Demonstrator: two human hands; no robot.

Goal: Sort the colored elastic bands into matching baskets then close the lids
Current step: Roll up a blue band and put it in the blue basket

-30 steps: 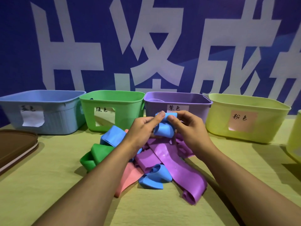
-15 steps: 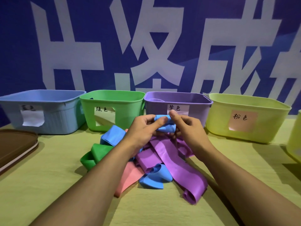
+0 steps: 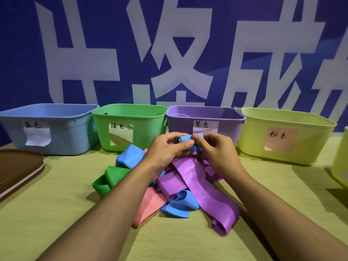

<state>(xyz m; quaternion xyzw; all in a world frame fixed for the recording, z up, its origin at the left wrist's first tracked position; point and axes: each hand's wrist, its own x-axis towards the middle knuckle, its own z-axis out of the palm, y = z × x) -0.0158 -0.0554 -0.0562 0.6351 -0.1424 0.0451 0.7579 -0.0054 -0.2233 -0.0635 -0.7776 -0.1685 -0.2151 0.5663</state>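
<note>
While the pile [image 3: 169,187] lies at 6 o'clock, left hand [image 3: 167,147] and right hand [image 3: 214,149] both pinch a folded blue band [image 3: 191,141].

Four baskets [image 3: 131,127] stand in a row behind the band pile [image 3: 180,187] (a lid [image 3: 17,166] lies left).

Even, bright light; soft shadows; wide-angle warping.

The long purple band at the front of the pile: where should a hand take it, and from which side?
Probably at the curled near end of the purple band, coming from the front right. That end lies free on the table, while its far end runs under both hands.
</note>
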